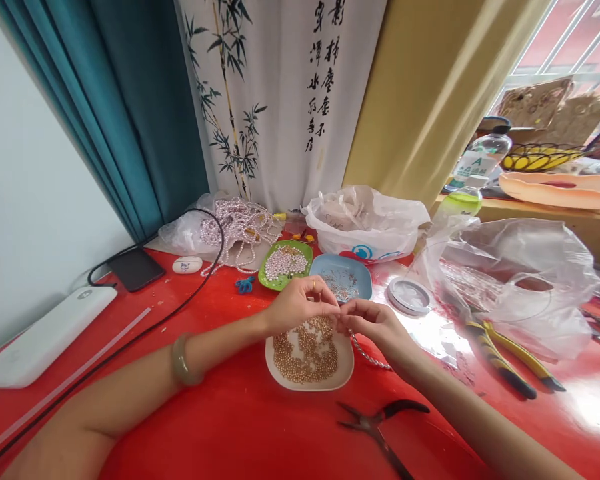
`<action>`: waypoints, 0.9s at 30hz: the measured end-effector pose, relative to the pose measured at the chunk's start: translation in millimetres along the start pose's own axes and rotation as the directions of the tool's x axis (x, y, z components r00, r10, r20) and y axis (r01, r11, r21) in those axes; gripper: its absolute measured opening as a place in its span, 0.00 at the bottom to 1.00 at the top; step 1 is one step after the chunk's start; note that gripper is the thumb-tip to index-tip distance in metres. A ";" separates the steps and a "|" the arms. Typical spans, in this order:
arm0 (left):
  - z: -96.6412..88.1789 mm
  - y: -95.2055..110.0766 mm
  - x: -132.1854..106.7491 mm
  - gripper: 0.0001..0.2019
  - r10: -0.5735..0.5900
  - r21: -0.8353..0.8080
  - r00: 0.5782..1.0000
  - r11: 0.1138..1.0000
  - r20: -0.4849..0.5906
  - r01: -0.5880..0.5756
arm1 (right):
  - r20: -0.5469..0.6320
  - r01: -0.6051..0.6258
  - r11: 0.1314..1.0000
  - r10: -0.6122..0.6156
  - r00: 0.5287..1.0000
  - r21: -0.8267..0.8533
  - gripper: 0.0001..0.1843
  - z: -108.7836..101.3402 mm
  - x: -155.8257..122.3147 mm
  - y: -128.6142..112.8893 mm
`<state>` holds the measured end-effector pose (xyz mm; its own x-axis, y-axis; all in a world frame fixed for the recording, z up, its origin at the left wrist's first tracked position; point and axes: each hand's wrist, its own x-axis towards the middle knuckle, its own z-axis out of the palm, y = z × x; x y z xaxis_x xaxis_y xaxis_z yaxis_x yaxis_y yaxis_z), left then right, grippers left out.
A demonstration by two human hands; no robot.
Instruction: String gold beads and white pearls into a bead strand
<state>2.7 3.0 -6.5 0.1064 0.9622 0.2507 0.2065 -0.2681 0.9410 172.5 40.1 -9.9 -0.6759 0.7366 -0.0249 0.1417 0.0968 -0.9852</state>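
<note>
My left hand [300, 303] and my right hand [373, 322] meet fingertip to fingertip above a white dish [345, 373] full of small gold beads. Both are pinched closed. A beaded strand [367, 355] hangs down from my right hand's fingers toward the red table. What the left fingers pinch is too small to make out. A ring sits on a left finger and a pale bangle [183, 360] on the left wrist.
A green dish of pearls [285, 263], a blue dish [343, 277], a round lid [409, 295], black pliers [375, 423], yellow-handled pliers [510, 357], plastic bags [515, 273], pearl strands [235, 227], a phone [136, 268] with black cable, and a white power bank [40, 337] lie on the red table [240, 427].
</note>
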 end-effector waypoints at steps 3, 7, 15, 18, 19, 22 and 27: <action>-2.1 1.9 0.9 0.03 -0.008 0.021 1.000 1.000 0.028 0.007 | 0.001 0.000 1.000 0.000 1.000 -0.012 0.07 0.2 0.7 1.1; -6.6 4.7 3.1 0.03 -0.032 0.080 0.999 0.996 0.043 0.028 | -0.006 -0.004 1.000 0.004 1.000 -0.027 0.09 0.8 1.4 2.0; -29.2 2.7 15.1 0.05 -0.101 -0.045 0.993 0.994 -0.061 0.098 | -0.029 -0.032 0.999 0.032 0.999 -0.017 0.10 0.3 1.2 0.4; -27.7 -3.6 18.2 0.09 -0.171 0.130 0.982 0.978 0.075 0.160 | -0.072 -0.029 1.000 0.028 0.997 -0.001 0.10 -3.4 3.5 5.3; -25.8 -5.5 18.1 0.09 -0.186 0.214 0.973 0.964 0.134 0.155 | -0.087 -0.027 1.000 0.026 0.996 -0.002 0.09 -4.9 4.5 7.2; -20.7 -9.1 15.3 0.06 -0.155 0.495 0.953 0.869 0.259 0.007 | -0.117 -0.023 1.000 0.021 0.993 -0.018 0.10 -8.3 7.3 11.8; -20.0 -8.4 9.9 0.08 -0.102 0.719 0.919 0.658 0.380 -0.224 | -0.098 -0.039 0.999 0.042 0.994 0.033 0.09 -9.0 9.6 15.3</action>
<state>-17.4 15.7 -7.4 0.4466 0.8935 0.0477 0.8114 -0.4269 0.3992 174.7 54.7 -23.7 -0.5950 0.8022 -0.0493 0.1442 0.0462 -0.9885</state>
